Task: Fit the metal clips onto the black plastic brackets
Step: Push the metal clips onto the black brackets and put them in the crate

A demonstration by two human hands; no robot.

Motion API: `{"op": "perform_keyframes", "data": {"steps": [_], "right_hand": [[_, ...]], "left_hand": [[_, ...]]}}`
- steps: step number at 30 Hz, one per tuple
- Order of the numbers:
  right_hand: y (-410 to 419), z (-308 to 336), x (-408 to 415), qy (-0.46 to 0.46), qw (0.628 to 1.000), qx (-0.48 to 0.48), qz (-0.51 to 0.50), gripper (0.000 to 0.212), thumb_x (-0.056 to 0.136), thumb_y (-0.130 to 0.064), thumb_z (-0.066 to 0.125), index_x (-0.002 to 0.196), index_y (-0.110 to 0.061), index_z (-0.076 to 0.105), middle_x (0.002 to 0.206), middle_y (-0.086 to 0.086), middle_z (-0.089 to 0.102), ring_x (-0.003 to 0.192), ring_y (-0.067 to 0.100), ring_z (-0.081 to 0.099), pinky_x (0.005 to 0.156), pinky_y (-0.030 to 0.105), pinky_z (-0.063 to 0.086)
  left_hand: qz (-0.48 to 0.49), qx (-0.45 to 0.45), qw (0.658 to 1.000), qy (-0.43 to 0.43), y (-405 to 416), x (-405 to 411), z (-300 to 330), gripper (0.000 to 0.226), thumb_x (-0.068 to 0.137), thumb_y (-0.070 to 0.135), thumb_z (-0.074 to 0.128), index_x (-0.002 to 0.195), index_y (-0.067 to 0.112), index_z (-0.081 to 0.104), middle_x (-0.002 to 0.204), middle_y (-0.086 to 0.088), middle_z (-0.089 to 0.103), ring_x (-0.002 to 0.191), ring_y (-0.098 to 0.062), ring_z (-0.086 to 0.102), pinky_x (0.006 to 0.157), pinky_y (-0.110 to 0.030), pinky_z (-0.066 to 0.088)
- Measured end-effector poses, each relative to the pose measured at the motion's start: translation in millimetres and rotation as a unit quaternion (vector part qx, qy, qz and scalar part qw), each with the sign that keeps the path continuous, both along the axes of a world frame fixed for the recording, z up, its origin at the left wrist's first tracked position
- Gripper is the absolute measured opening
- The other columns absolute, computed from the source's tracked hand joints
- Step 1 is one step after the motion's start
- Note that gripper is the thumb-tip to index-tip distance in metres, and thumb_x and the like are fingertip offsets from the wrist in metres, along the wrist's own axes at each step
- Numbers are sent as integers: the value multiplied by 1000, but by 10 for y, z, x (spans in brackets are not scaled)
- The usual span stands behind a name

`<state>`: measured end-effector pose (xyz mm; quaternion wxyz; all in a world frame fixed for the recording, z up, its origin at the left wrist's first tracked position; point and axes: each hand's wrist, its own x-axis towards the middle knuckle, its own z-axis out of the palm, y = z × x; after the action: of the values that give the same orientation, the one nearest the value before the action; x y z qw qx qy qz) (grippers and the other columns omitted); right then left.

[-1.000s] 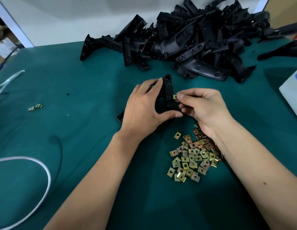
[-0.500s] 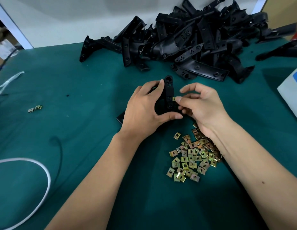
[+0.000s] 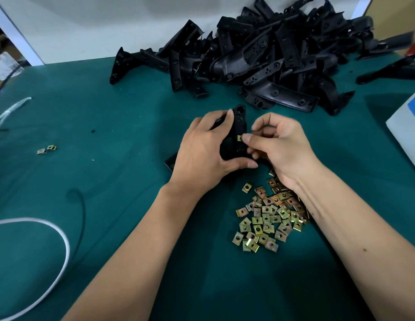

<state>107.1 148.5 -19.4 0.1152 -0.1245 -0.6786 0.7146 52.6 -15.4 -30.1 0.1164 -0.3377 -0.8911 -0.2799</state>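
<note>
Left hand point(image 3: 203, 154) reaching in over the green table point(image 3: 109, 112), fingers and thumb curled round an upright black bracket point(image 3: 239, 128); right hand point(image 3: 279, 144) beside it, fingertips pinching a metal clip point(image 3: 239, 138) against the bracket's edge; loose clips point(image 3: 266, 218) piled under the right wrist, bracket heap point(image 3: 260, 61) behind

The bracket pile point(image 3: 266, 56) lies behind the held bracket point(image 3: 239, 126). The clip heap point(image 3: 269, 218) lies before that bracket, two stray clips point(image 3: 46, 150) well left.
</note>
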Motion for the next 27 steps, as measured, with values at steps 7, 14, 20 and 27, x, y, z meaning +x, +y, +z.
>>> {"op": "perform_keyframes", "data": {"steps": [7,14,20,27], "right_hand": [[111,-55,-80,-25,982,184,40,27,89,-7,78,105,-13,58,74,5,76,60,20,71,62,32,59],[307,78,-17,-58,915,303,258,14,84,-18,85,92,-21,74,87,1,74,77,11,65,73,28,55],[332,166,58,-100,880,346,308,38,70,-27,95,97,-30,68,91,-10,62,80,4,55,78,32,53],[246,222,88,-88,834,445,314,27,70,-38,93,86,-33,71,99,-14,56,90,4,54,76,18,47]], "left_hand": [[44,-59,997,0,-9,-17,-23,113,66,83,64,154,14,45,147,-5,53,128,-29,54,109,-43,44],[114,-88,989,10,-121,-94,-54,117,64,87,62,159,25,32,140,-5,53,124,-29,52,104,-46,45],[102,-92,991,-4,-150,-93,-52,124,59,94,55,161,30,27,137,-2,54,124,-27,50,104,-43,43],[70,-71,995,-18,-238,-162,-102,117,61,91,56,158,28,38,136,-3,54,122,-27,42,109,-37,38]]}}
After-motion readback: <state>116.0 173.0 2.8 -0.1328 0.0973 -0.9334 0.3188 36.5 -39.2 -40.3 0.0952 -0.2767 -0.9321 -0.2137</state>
